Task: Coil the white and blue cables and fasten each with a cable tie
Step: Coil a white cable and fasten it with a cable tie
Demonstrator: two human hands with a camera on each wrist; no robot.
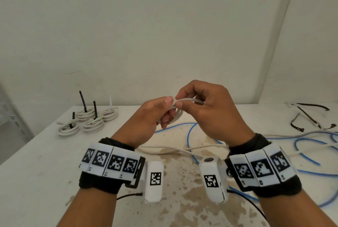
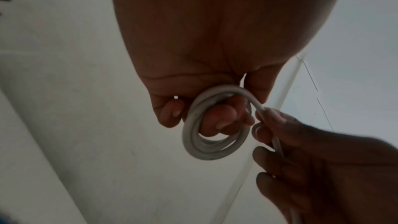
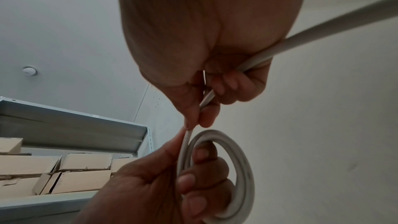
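Both hands are raised above the table, working a white cable. My left hand grips a small coil of it with fingers curled through the loops. My right hand pinches the free run of the white cable between thumb and forefinger just beside the coil, and the cable runs on through its palm. Loose blue cable lies on the table under the hands and off to the right. Black cable ties lie at the far right.
Several white coils fastened with upright black ties sit at the table's back left. More loose white cable crosses the stained white table. A metal shelf with cardboard boxes stands to the left.
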